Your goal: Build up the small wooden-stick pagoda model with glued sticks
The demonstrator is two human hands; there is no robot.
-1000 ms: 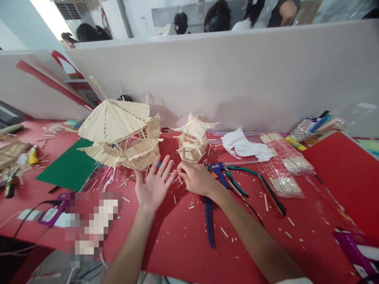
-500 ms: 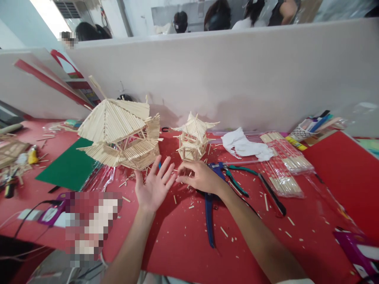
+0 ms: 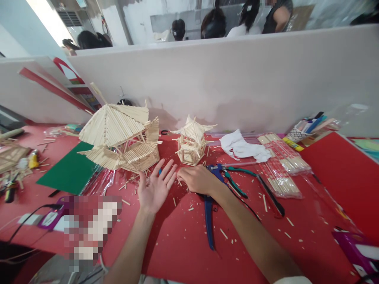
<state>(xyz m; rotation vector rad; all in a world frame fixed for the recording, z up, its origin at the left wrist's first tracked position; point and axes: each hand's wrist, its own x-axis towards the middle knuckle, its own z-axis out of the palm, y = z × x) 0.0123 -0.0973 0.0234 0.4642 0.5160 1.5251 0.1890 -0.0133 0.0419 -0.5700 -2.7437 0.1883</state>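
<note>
My left hand [image 3: 155,189] is held palm up over the red table, its fingers spread and nothing on the palm. Close to its fingertips, my right hand [image 3: 197,179] has its fingers curled together; anything between them is too small or hidden to make out. Just beyond my right hand stands a small wooden-stick pavilion model [image 3: 192,142] with an upturned roof. To the left, behind my left hand, is a larger stick pavilion [image 3: 120,132] with two roof tiers. A blue glue gun [image 3: 209,221] lies partly under my right wrist, with green-handled pliers [image 3: 237,185] beside it.
Wrapped bundles of sticks [image 3: 280,177], a crumpled white cloth [image 3: 241,146] and a pen holder [image 3: 302,130] lie at the right. A green board [image 3: 66,169] and a purple power strip [image 3: 53,217] are at the left. Stick scraps litter the red table [image 3: 183,244]. A white partition [image 3: 251,79] rises behind.
My right hand's fingers have curled in closer together, beside the left fingertips. My left hand stays spread, palm up. The view has tilted up slightly.
</note>
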